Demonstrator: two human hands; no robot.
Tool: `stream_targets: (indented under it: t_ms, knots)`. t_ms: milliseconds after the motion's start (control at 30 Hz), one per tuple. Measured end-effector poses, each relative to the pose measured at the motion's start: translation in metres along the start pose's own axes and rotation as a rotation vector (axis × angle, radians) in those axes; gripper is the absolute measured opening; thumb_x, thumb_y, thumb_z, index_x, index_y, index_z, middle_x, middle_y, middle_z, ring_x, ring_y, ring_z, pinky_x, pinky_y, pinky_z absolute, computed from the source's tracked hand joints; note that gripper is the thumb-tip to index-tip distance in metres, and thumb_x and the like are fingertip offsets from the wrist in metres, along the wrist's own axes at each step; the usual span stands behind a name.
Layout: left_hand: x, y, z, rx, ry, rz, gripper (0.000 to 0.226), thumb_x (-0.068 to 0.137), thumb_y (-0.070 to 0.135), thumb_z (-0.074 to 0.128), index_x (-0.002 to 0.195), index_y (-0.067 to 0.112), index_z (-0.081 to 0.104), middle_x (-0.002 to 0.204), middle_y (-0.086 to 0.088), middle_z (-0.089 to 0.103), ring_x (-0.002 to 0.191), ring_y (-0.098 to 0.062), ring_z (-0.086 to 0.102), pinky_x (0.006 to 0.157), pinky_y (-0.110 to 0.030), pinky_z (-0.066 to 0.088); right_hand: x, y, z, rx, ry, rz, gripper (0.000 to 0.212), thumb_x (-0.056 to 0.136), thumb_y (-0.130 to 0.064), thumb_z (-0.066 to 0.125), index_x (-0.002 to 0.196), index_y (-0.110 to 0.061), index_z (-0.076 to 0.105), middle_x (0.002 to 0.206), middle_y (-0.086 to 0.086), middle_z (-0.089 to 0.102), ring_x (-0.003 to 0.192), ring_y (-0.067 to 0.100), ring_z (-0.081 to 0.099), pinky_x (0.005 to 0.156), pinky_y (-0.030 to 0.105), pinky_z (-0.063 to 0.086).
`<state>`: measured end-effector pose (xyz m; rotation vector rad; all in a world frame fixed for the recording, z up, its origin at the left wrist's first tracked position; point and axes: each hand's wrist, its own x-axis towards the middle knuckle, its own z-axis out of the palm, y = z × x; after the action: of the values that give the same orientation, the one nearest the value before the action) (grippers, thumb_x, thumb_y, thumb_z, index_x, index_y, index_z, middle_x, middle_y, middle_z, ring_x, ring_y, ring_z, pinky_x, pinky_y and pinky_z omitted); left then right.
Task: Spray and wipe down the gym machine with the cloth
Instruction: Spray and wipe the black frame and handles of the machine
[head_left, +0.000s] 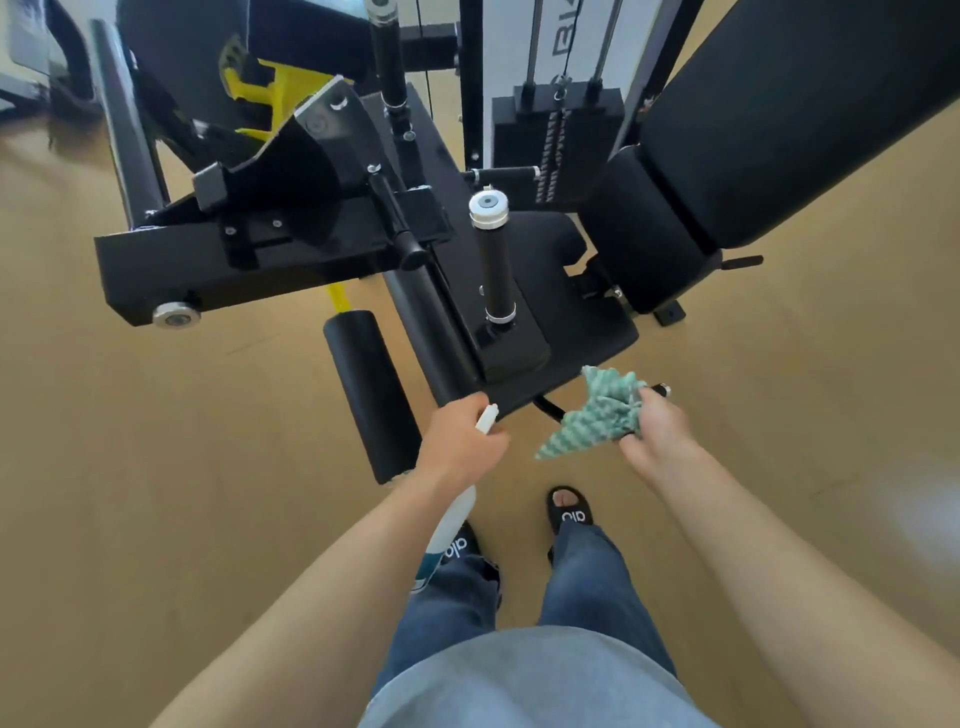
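A black gym machine (291, 249) with a padded seat (561, 291) and an upright black handle (493, 265) fills the upper half of the head view. My left hand (460, 441) grips a white spray bottle (452, 519), its nozzle pointing at the seat's near edge while the body hangs down under my wrist. My right hand (657, 434) holds a crumpled green-and-white cloth (597, 413) just off the seat's front edge, next to a small chrome-tipped lever (660, 389).
A black foam roller pad (371, 395) hangs at the lower left of the machine. The backrest (789, 119) slopes up to the right, and a weight stack (558, 140) stands behind. My feet in black slides (569, 512) stand on tan floor.
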<state>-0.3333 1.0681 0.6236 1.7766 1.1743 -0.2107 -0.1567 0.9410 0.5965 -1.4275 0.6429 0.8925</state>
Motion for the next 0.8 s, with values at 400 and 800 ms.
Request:
stream_targets:
  t_ms: [400,800]
  knots:
    - [0.005,0.032,0.033,-0.230,0.199,-0.232,0.020,0.092,0.025,0.069,0.085,0.010,0.057,0.079,-0.009,0.062,0.067,-0.018,0.056,0.056,-0.020,0.043,0.026,0.008,0.014,0.243,-0.176,0.269,0.037,0.109,-0.024,0.041,0.133,0.001,0.054,0.127,0.018,0.062,0.119,0.033,0.061,0.107,0.049,0.047]
    - [-0.017,-0.003,-0.023,-0.284,0.290,-0.324,0.022,0.098,0.024,0.066,0.081,0.020,0.053,0.069,-0.008,0.056,0.059,-0.018,0.047,0.051,-0.024,0.039,-0.019,0.035,0.128,0.397,-0.099,0.573,0.037,0.101,-0.031,0.040,0.129,-0.014,0.057,0.120,0.016,0.057,0.115,0.036,0.055,0.111,0.044,0.042]
